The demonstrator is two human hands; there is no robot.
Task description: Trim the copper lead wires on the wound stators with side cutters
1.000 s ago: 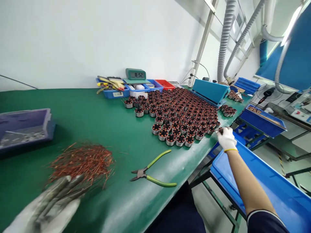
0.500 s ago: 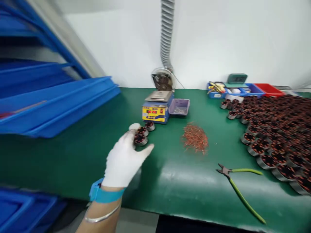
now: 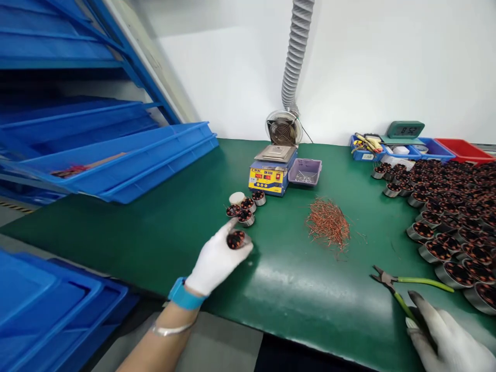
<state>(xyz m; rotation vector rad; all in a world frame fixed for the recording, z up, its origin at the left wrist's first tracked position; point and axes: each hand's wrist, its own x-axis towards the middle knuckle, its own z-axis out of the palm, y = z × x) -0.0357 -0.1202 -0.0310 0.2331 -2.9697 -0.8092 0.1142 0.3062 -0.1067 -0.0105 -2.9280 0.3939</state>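
Note:
My left hand, in a white glove, grips a round copper-wound part between thumb and fingers. Just beyond it stand several similar parts and a white round lid. At the lower right, my gloved right hand is at the green-handled cutters, its fingers apart over one handle. Whether the fingers touch that handle is unclear. The cutters lie with their handles spread and their jaws pointing left.
A yellow and blue heating unit stands beside a purple tray. Copper wire clippings lie mid-table. Many wound parts fill the right side. Blue trays rest at the left; a red bin is at the back right.
My left hand has drawn back from the small group, now with one wound part in it. My right hand has come into view at the cutters. The view has shifted left.

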